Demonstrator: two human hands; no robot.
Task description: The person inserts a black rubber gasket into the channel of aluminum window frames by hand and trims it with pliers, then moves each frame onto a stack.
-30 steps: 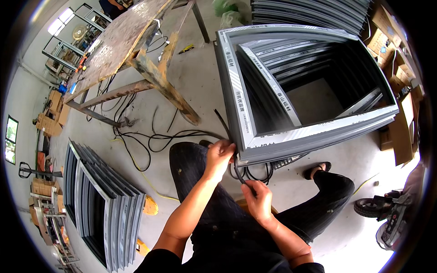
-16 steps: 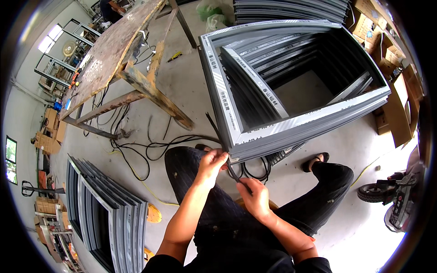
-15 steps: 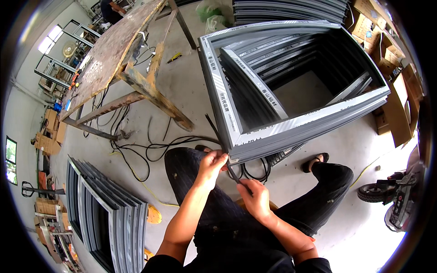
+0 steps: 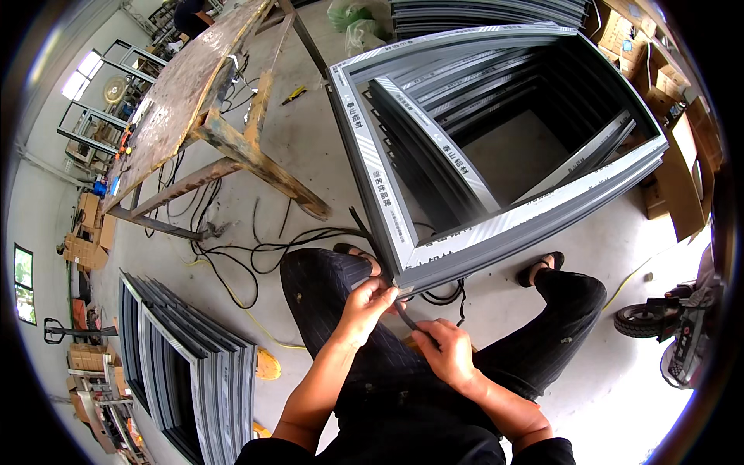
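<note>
A grey metal window frame (image 4: 377, 180) with printed white film lies on top of a stack of similar frames in front of me. At its near corner my left hand (image 4: 361, 311) is closed, thumb and fingertips pinching a dark flexible strip (image 4: 406, 316) against the corner. The strip looks like rubber gasket. My right hand (image 4: 449, 350) grips the strip a little below and to the right, its fingers curled round it. The strip's thin loose end rises beside the frame's left side. My fingers hide the exact point where strip and corner meet.
Between my legs and a rusty-legged worktable (image 4: 167, 93), black cables (image 4: 248, 246) coil on the floor. More frames (image 4: 225, 387) lean at lower left. Cardboard boxes (image 4: 682, 178) stand at right, above a small wheeled scooter (image 4: 647, 320). A yellow-handled tool (image 4: 294, 94) lies behind the frame.
The frame's near corner and my left hand appear slightly lower and further right. My right hand has also shifted slightly down and right, still on the strip.
</note>
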